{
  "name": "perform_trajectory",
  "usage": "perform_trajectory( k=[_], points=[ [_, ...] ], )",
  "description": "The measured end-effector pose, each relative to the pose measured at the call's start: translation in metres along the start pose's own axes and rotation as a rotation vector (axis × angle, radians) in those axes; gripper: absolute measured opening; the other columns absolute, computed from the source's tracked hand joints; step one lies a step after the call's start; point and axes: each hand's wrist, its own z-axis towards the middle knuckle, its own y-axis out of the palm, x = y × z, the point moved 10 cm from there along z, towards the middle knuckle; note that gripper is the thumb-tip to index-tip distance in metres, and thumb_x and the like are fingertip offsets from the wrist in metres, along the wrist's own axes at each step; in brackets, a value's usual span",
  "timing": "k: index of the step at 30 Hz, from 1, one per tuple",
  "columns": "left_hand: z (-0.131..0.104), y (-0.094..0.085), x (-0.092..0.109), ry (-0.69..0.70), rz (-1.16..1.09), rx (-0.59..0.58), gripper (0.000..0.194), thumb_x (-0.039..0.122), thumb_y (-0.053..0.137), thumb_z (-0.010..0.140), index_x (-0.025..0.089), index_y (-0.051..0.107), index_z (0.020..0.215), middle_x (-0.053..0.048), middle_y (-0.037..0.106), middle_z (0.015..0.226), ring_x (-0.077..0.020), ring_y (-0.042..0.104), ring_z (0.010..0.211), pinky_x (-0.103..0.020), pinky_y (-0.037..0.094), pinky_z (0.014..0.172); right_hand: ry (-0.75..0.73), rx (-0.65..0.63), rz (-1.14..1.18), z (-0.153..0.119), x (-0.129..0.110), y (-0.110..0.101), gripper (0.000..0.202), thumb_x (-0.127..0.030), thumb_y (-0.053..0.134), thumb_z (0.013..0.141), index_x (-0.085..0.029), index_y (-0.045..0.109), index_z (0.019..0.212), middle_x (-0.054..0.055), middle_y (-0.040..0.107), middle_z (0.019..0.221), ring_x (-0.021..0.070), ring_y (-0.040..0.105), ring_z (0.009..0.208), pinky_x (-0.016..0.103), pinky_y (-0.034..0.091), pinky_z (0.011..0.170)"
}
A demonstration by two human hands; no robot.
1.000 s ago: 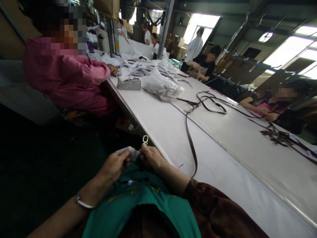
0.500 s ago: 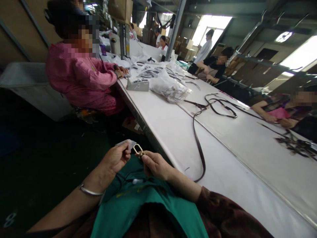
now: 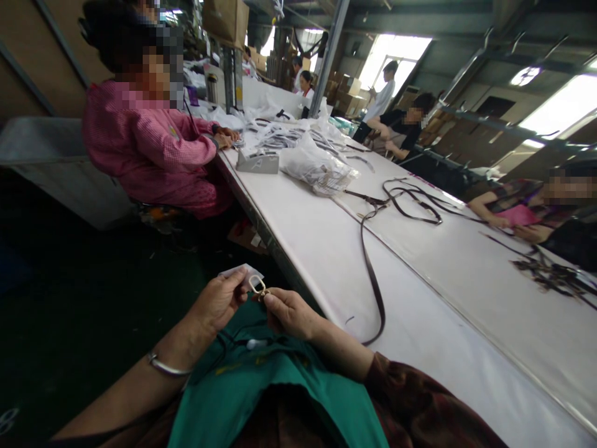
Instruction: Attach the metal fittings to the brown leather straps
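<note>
**Small clasp pinched over the lap, off the table**

The left hand (image 3: 219, 305) is pinching a small pale wrapper (image 3: 243, 272) between thumb and fingertips, closed on it. The right hand (image 3: 289, 312) is closed too, gripping the base of a gold clasp (image 3: 257, 287) so that its loop is sticking up between the two hands. The clasp is sitting just left of the table (image 3: 420, 298) edge, above the green apron (image 3: 261, 386), not over the table itself.

Risks, as a judgement: the clasp is being held by a fingertip grip on a small smooth part, so it is likely to slip; falling here, it would be dropping onto the apron or past it to the dark floor left of the table, where it would be hard to find. The wrapper is thin and could be tearing or sliding out of the pinch. The brown strap (image 3: 373, 280) is lying on the table with its near end close to the right forearm; a sweep of that arm could be dragging it off the table edge
</note>
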Motion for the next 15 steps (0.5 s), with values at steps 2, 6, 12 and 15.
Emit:
perform_trajectory(
  k=[2, 6, 12, 15],
  points=[
    [-0.003, 0.002, 0.0, 0.001, 0.039, -0.021, 0.03, 0.04, 0.08, 0.075, 0.013, 0.069, 0.077, 0.0, 0.059, 0.065, -0.0082, 0.051, 0.056, -0.016, 0.039, 0.046, 0.028, -0.003, -0.001, 0.001, 0.003, 0.0, 0.062, -0.076, 0.046, 0.089, -0.017, 0.062, 0.101, -0.004, 0.053, 0.054, 0.0086, 0.045, 0.043, 0.021, 0.034, 0.043],
    [-0.01, 0.011, -0.005, -0.037, 0.098, -0.112, 0.033, 0.044, 0.079, 0.076, 0.013, 0.069, 0.075, 0.0, 0.056, 0.065, -0.009, 0.052, 0.059, -0.017, 0.041, 0.049, 0.108, -0.046, -0.017, 0.011, 0.01, 0.001, 0.063, -0.078, 0.047, 0.087, -0.017, 0.061, 0.088, -0.003, 0.056, 0.052, 0.0089, 0.044, 0.038, 0.021, 0.032, 0.037],
    [-0.014, 0.002, -0.012, -0.053, 0.09, -0.038, 0.036, 0.04, 0.087, 0.067, 0.012, 0.07, 0.083, 0.0, 0.058, 0.067, -0.0085, 0.05, 0.057, -0.017, 0.042, 0.048, 0.136, -0.033, 0.0, 0.031, 0.013, -0.003, 0.054, -0.072, 0.049, 0.089, -0.019, 0.056, 0.086, 0.0, 0.062, 0.059, 0.0124, 0.054, 0.041, 0.021, 0.039, 0.037],
    [-0.012, -0.013, -0.006, -0.009, 0.061, 0.033, 0.031, 0.034, 0.086, 0.068, 0.012, 0.069, 0.082, -0.001, 0.058, 0.067, -0.0075, 0.049, 0.054, -0.016, 0.041, 0.045, 0.131, -0.093, 0.01, 0.026, 0.02, -0.002, 0.041, -0.059, 0.061, 0.089, -0.019, 0.058, 0.097, 0.001, 0.067, 0.07, 0.0128, 0.061, 0.05, 0.021, 0.045, 0.044]
  ],
)
